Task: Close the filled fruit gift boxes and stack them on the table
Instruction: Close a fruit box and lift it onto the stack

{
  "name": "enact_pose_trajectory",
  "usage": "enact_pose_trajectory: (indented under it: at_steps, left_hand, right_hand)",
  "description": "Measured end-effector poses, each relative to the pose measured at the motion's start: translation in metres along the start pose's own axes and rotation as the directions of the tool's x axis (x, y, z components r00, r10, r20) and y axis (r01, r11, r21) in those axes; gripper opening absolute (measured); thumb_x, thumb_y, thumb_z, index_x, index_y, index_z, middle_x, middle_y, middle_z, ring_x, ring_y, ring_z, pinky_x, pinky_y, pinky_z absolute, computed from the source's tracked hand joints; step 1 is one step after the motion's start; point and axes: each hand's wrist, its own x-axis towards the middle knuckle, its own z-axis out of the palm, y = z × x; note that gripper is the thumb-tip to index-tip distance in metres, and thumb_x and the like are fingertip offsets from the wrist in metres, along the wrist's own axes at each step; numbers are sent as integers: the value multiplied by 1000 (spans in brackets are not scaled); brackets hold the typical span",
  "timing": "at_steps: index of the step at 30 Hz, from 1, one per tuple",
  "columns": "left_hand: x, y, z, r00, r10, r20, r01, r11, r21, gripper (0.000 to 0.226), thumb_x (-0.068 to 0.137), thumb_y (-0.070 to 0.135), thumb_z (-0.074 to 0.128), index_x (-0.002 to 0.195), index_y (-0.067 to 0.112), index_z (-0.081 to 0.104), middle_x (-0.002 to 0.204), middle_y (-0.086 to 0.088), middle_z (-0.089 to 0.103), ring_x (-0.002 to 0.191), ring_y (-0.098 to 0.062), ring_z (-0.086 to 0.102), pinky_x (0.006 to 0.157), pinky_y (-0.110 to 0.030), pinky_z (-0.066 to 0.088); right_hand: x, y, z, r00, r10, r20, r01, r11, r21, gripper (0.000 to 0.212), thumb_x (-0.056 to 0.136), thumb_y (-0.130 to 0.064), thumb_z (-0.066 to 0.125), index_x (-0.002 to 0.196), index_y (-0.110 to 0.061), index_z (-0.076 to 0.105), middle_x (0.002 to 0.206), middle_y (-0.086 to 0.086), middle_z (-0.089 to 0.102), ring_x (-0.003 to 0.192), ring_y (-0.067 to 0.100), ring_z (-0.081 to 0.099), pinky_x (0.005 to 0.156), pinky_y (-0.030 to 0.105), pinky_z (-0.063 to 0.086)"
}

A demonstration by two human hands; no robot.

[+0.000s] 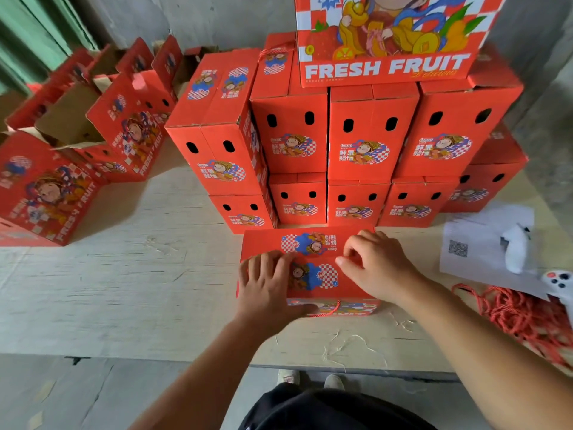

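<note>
My left hand point(266, 287) lies flat, fingers straight, pressing the top flaps of the red gift box point(313, 268) at the near edge of the surface point(139, 274). My right hand point(375, 262) rests on the same lid, fingers curled, pinching at the flap seam. Just behind stands the stack of closed boxes point(356, 144), two tiers plus one on top. Open boxes point(93, 125) far left. Red cords point(521, 318) and paper sheet point(477, 243) right.

"FRESH FRUIT" in white on the top red box point(387, 41) — "GOOD" on the stacked boxes' point(370, 131) ends.
</note>
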Motion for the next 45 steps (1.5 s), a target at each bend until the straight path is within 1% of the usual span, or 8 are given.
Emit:
enact_pose_trajectory:
  at_steps: [6,9,14,17,24,34,40,45]
  left_hand:
    - [28,-32,-6,985,141,-96,-136,989,54,106,50,68,88,142,30,51,140,-4,49,120,-34,50,103,-49,36]
    - [39,-42,-11,978,-169,-125,157,983,-98,85,72,33,89,148,30,51,140,-6,56,114,-34,54,96,-46,43]
    - [49,-10,-10,761,-587,277,536,328,-778,47,88,45,72,128,24,60,121,-5,68,106,-12,68,95,-34,56]
    - [42,2,-4,779,-514,360,590,405,-698,117,73,57,87,162,17,23,151,-3,35,138,-13,43,120,-35,36]
    - [49,-2,-7,784,-468,408,598,393,-699,122,63,59,67,166,30,8,151,-2,29,143,-16,39,123,-37,31]
    - [51,-4,-20,796,-338,502,580,191,-792,109,61,58,61,161,47,18,146,2,33,143,-12,32,123,-47,30]
    - [52,-7,-22,814,-264,517,566,169,-807,108,71,48,61,164,39,8,151,11,23,142,-7,26,115,-30,25]
    - [54,-1,-20,828,-265,494,548,197,-813,109,77,41,68,165,35,4,152,11,20,144,-3,18,113,-25,19]
  right_hand:
    - [2,-5,-13,965,122,232,-143,987,74,24,104,-29,53,82,-25,61,81,-7,66,81,22,62,70,33,48]
    - [-8,-22,-17,857,73,510,-220,947,233,30,104,-15,46,115,-32,69,91,0,72,76,15,67,76,39,55]
    - [-24,-76,5,843,-46,536,-30,991,132,33,100,-27,43,132,-33,50,122,0,64,106,27,63,90,41,55]
    - [-27,-105,19,901,-84,425,148,982,-119,25,98,-34,48,118,-23,56,116,1,60,109,32,62,84,42,49]
    - [-16,-95,34,998,42,46,-26,954,-298,60,78,-55,65,129,-26,54,132,6,46,114,36,50,89,47,49]
    - [-13,-78,46,946,314,78,-322,884,341,99,69,-56,57,156,-44,10,134,-16,17,109,19,60,86,32,52]
    - [-11,-52,25,854,514,75,-392,543,742,68,85,-40,50,144,-68,29,99,-13,75,69,18,62,68,42,52]
    - [-18,-77,26,849,471,240,-485,516,706,90,76,-96,42,153,-64,6,157,-29,27,138,-2,35,113,32,31]
